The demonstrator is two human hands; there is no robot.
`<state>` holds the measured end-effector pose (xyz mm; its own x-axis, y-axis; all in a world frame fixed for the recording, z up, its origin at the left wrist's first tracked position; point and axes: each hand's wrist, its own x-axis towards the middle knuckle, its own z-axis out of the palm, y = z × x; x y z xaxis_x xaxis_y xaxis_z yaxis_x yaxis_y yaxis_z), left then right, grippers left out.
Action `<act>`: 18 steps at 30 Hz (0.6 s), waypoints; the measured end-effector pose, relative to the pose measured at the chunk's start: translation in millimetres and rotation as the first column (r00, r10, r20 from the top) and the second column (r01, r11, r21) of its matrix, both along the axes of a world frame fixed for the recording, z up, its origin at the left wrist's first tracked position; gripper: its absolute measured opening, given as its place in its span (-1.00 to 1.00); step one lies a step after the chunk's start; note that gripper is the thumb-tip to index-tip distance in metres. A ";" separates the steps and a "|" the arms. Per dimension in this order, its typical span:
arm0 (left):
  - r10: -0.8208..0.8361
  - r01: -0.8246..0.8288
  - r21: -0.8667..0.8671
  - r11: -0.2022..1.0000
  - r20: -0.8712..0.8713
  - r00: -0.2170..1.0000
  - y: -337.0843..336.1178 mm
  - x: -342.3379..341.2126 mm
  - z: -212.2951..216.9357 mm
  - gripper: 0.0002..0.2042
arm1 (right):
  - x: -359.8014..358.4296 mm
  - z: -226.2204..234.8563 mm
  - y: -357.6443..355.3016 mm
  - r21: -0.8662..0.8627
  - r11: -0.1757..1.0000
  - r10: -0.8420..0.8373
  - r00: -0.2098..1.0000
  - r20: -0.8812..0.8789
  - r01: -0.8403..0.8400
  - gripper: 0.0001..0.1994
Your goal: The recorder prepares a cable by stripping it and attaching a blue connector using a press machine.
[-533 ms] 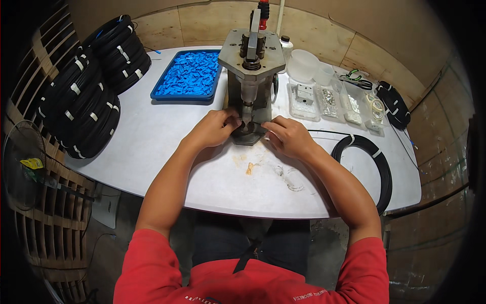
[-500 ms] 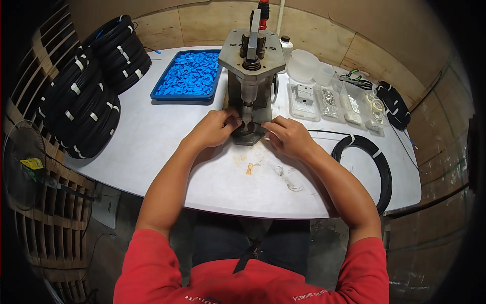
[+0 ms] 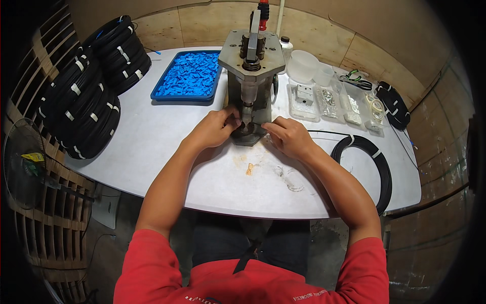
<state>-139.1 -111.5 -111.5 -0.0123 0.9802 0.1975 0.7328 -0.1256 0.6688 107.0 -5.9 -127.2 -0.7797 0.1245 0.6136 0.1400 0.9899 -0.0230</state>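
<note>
A grey metal hand press (image 3: pixel 251 76) with a red-tipped lever stands at the middle back of the white table (image 3: pixel 152 147). My left hand (image 3: pixel 215 127) rests at the left of the press base, fingers pinched together at the tool under the ram. My right hand (image 3: pixel 287 136) is at the right of the base, fingers curled toward the same spot. What the fingertips hold is too small to see. A thin black cable runs from the press area toward the black cable coil (image 3: pixel 372 164) on the right.
A blue tray of small blue parts (image 3: pixel 187 78) sits left of the press. Stacks of black cable coils (image 3: pixel 88 99) fill the left edge. Clear boxes of small metal parts (image 3: pixel 329 101), plastic cups (image 3: pixel 304 66) and another black coil (image 3: pixel 392 104) lie at the back right.
</note>
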 end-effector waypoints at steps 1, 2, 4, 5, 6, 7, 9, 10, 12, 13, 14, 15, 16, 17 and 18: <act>-0.019 0.019 0.007 1.000 0.031 0.999 0.2 -0.8 -1.1 -0.81 | 0.0 -0.1 0.2 0.001 1.000 0.000 1.000 0.000 0.000 -0.71; -0.038 0.037 0.015 0.999 0.061 0.997 0.3 -1.5 -1.9 -0.80 | -0.1 -0.5 0.6 0.007 1.000 -0.003 1.000 -0.005 0.003 -0.71; -0.034 0.032 0.026 0.999 0.050 0.998 -0.2 -2.7 -2.8 -0.80 | -0.4 -0.6 0.5 0.013 1.000 -0.004 1.000 -0.010 0.004 -0.71; -0.029 0.027 0.037 0.999 0.040 0.999 -0.4 -3.2 -3.2 -0.80 | -0.7 -0.4 -0.1 0.011 1.000 -0.010 1.000 -0.007 0.010 -0.71; -0.028 0.026 0.037 0.999 0.040 0.999 -0.4 -3.3 -3.6 -0.80 | -1.0 -0.4 -0.4 0.008 1.000 -0.016 1.000 -0.003 0.016 -0.71; -0.029 0.028 0.037 0.999 0.045 0.999 0.0 -3.1 -3.8 -0.80 | -1.0 -0.2 -0.5 0.008 1.000 -0.016 1.000 -0.003 0.016 -0.71; -0.031 0.029 0.037 0.999 0.050 0.998 0.6 -3.1 -4.6 -0.80 | -1.0 0.2 -0.5 0.004 1.000 -0.006 1.000 -0.012 0.006 -0.70; -0.028 0.025 0.051 0.998 0.044 0.999 0.6 -3.4 -5.3 -0.80 | -1.1 0.4 -0.7 0.004 1.000 -0.006 1.000 -0.012 0.006 -0.70; -0.024 0.021 0.065 0.998 0.039 0.999 0.4 -3.7 -5.2 -0.81 | -1.1 1.0 -1.3 -0.002 1.000 -0.009 1.000 0.007 0.009 -0.70; -0.024 0.022 0.043 0.999 0.043 0.999 0.6 -3.2 -4.2 -0.81 | -0.7 0.7 -0.8 -0.001 1.000 -0.010 1.000 0.007 0.010 -0.70; -0.023 0.022 0.022 1.000 0.047 0.999 0.7 -2.6 -3.1 -0.81 | -0.3 -0.1 0.1 0.000 1.000 -0.002 1.000 -0.001 0.002 -0.70; -0.024 0.023 0.022 0.999 0.047 0.999 0.5 -2.0 -2.0 -0.81 | 0.1 -0.4 0.7 0.002 1.000 0.006 1.000 -0.008 -0.006 -0.71; -0.026 0.024 0.022 0.999 0.050 0.998 -0.3 -1.8 -0.8 -0.81 | 0.2 -0.4 0.9 0.002 1.000 0.006 1.000 -0.009 -0.006 -0.71; -0.027 0.026 0.022 0.999 0.052 0.998 -0.8 -1.7 -0.2 -0.82 | 0.4 -0.5 1.1 0.003 1.000 0.006 1.000 -0.004 -0.006 -0.71; -0.027 0.026 0.022 0.999 0.052 0.998 -0.9 -1.6 -0.2 -0.82 | 0.5 -0.6 1.2 0.005 1.000 0.006 1.000 0.001 -0.006 -0.71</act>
<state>-140.7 -112.4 -111.8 0.0026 0.9760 0.2177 0.6934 -0.1586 0.7029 107.5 -4.7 -127.8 -0.7810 0.1166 0.6135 0.1338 0.9908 -0.0180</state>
